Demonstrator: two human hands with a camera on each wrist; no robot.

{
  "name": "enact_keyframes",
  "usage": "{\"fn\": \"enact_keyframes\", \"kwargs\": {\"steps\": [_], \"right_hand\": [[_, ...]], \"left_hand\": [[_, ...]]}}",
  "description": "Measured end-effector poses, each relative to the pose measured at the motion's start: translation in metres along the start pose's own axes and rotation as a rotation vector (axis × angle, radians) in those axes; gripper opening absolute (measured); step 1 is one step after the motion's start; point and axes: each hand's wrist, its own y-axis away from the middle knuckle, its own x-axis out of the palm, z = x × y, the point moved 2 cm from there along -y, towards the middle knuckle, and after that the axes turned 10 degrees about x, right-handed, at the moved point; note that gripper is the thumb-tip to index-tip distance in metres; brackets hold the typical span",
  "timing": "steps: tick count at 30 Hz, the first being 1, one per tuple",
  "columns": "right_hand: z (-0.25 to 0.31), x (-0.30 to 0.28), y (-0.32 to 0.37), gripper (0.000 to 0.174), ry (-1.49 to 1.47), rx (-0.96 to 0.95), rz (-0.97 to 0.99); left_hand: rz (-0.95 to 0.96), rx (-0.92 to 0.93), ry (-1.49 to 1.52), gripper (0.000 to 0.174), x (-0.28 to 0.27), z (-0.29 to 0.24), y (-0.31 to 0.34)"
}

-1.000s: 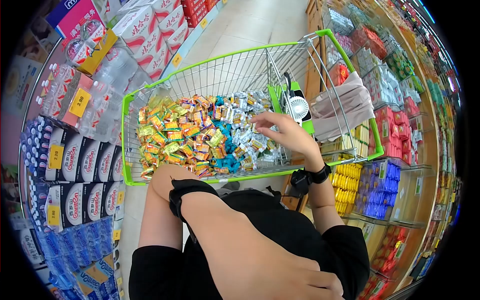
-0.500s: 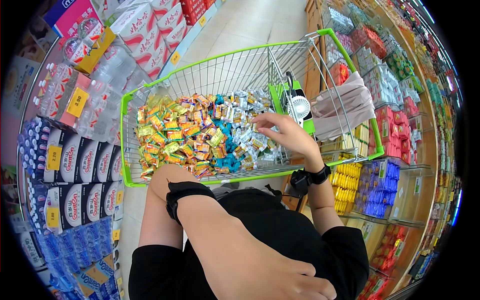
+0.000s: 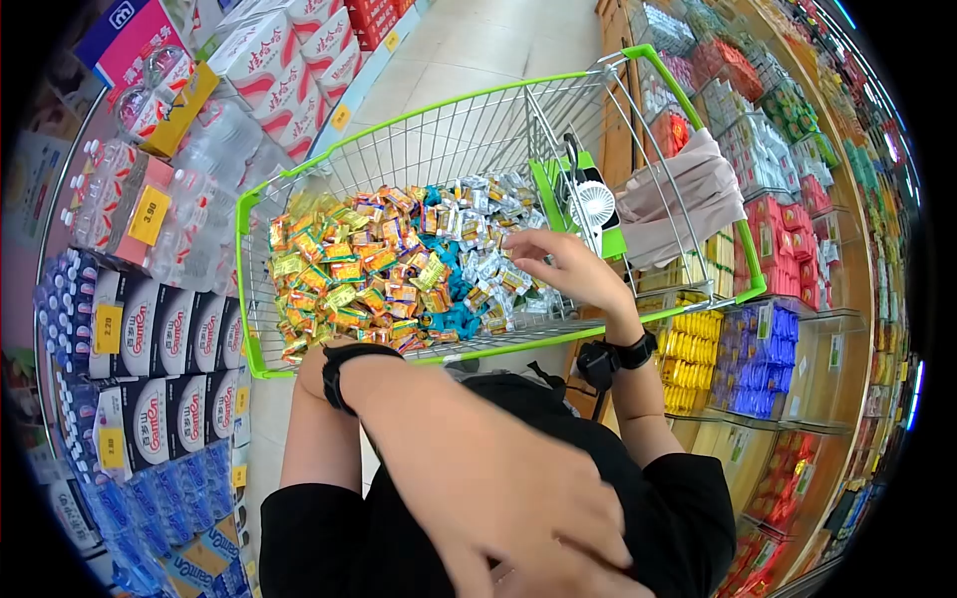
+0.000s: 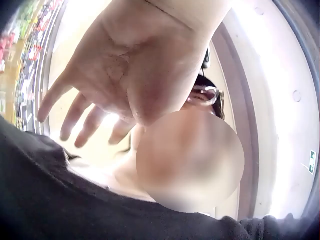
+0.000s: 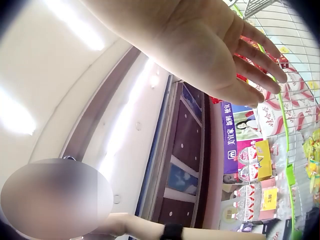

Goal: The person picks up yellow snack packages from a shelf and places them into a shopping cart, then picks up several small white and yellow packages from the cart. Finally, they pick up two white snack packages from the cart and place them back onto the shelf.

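Note:
In the head view a green-edged shopping cart (image 3: 439,103) holds a heap of wrapped candies (image 3: 384,261): gold and orange on the left, teal and silver (image 3: 493,214) to the right. My right hand (image 3: 573,274), fingers relaxed and slightly bent, hovers over or rests by the silver ones; contact cannot be told. My left forearm folds back, and the left hand (image 3: 528,498) is close to the head camera with nothing visible in it. The left wrist view has this hand's palm (image 4: 135,65) with fingers spread apart. In the right wrist view the right palm (image 5: 200,55) appears empty.
A white fan (image 3: 595,203) and a pale cloth (image 3: 678,214) are on the cart's handle end. Bottled water (image 3: 199,214) and cartons (image 3: 164,329) line the left side. Shelves of packaged goods (image 3: 758,364) stand at right. Floor (image 3: 469,50) stretches beyond the cart.
My left hand has shifted left and slightly up in the head view, its fingers more spread. The right hand keeps nearly the same place over the candies. The whole view has shifted slightly.

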Motion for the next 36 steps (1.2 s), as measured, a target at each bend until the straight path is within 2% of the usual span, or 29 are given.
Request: {"fn": "enact_keyframes", "kwargs": {"steps": [2, 3, 4, 5, 6, 7, 8, 10, 11, 13, 14, 16, 17, 18, 19, 20, 21, 23, 24, 27, 31, 35, 36], "right_hand": [[-0.002, -0.001, 0.007, 0.021, -0.008, 0.048, 0.011], [-0.003, -0.001, 0.01, 0.021, -0.016, 0.089, 0.026], [-0.007, 0.0, 0.013, 0.02, -0.038, 0.056, -0.009], [-0.01, 0.001, 0.015, 0.02, -0.039, 0.063, -0.016], [-0.013, 0.001, 0.018, 0.02, -0.033, 0.09, 0.005], [-0.016, 0.003, 0.02, 0.021, -0.027, 0.117, 0.027], [-0.018, 0.005, 0.021, 0.021, -0.065, 0.14, 0.027], [-0.021, 0.008, 0.024, 0.02, -0.084, 0.167, 0.018], [-0.023, 0.01, 0.025, 0.02, -0.104, 0.189, 0.014], [-0.028, 0.014, 0.026, 0.019, -0.102, 0.191, -0.005], [-0.03, 0.017, 0.026, 0.021, -0.126, 0.221, 0.013], [-0.032, 0.021, 0.027, 0.022, -0.154, 0.255, 0.022], [-0.034, 0.024, 0.028, 0.022, -0.154, 0.262, 0.013], [-0.037, 0.029, 0.03, 0.022, -0.189, 0.287, 0.027], [-0.039, 0.032, 0.032, 0.022, -0.223, 0.312, 0.041], [-0.039, 0.034, 0.035, 0.022, -0.217, 0.325, 0.046], [-0.041, 0.036, 0.038, 0.022, -0.217, 0.334, 0.039], [-0.049, 0.039, 0.043, 0.022, -0.203, 0.358, 0.054], [-0.051, 0.04, 0.045, 0.022, -0.189, 0.377, 0.044], [-0.048, 0.037, 0.05, 0.023, -0.215, 0.458, 0.011], [-0.056, 0.04, 0.055, 0.023, -0.222, 0.489, -0.024], [-0.056, 0.043, 0.057, 0.023, -0.237, 0.52, -0.023], [-0.056, 0.043, 0.058, 0.023, -0.242, 0.529, -0.021]], "left_hand": [[-0.119, -0.059, 0.119, 0.042, -0.012, 0.019, 0.026], [-0.179, -0.146, 0.159, 0.029, -0.023, 0.029, 0.048], [-0.283, -0.317, 0.24, 0.019, -0.034, 0.039, 0.07], [-0.398, -0.473, 0.167, 0.015, -0.045, 0.047, 0.095], [-0.502, -0.619, 0.073, 0.016, -0.052, 0.061, 0.126], [-0.732, -0.831, 0.147, 0.017, -0.055, 0.076, 0.154], [-0.853, -0.926, -0.015, 0.019, -0.055, 0.098, 0.192], [-0.732, -1.332, -0.462, 0.022, -0.056, 0.121, 0.25], [-0.728, -1.328, -0.457, 0.022, -0.051, 0.135, 0.281], [-0.608, -1.442, -0.592, 0.024, -0.039, 0.163, 0.34], [-0.603, -1.438, -0.589, 0.024, -0.032, 0.171, 0.357], [-0.604, -1.575, -0.599, 0.022, -0.021, 0.186, 0.387], [-0.596, -1.568, -0.594, 0.022, -0.015, 0.196, 0.405], [-0.66, -1.615, -0.546, 0.022, -0.009, 0.207, 0.424], [-0.725, -1.66, -0.497, 0.022, -0.009, 0.211, 0.427], [-0.702, -1.737, -0.487, 0.02, -0.008, 0.215, 0.43], [-0.696, -1.73, -0.479, 0.02, -0.004, 0.218, 0.432], [-0.864, -1.619, -0.668, 0.02, 0.003, 0.222, 0.443], [-0.929, -1.613, -0.664, 0.023, 0.006, 0.226, 0.451], [-0.903, -1.614, -0.781, 0.024, 0.011, 0.225, 0.443], [-0.743, -1.587, -0.847, 0.028, 0.022, 0.235, 0.452], [-0.658, -1.589, -0.788, 0.032, 0.028, 0.249, 0.464], [-0.625, -1.647, -0.732, 0.034, 0.029, 0.254, 0.47]]}}
